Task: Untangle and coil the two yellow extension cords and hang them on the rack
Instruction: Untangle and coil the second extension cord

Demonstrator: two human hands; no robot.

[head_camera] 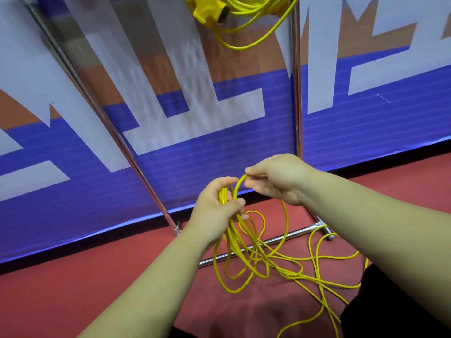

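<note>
Left hand grips gathered loops of one yellow cord, fingers curled round them. Right hand pinches a strand just beside. Slack lies tangled on the red floor, crossing the rack's base bar. Second cord hangs coiled above, before the banner.

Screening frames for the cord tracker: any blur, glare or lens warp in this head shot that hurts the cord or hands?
Head view: banner lettering is smeared with streaky ghosting mid-frame. The left hand, the right hand and the loose cord they grip are sharp. Wide-angle warp splays the rack poles, which show a mild chrome sheen. The hung cord is cropped by the top edge.
</note>
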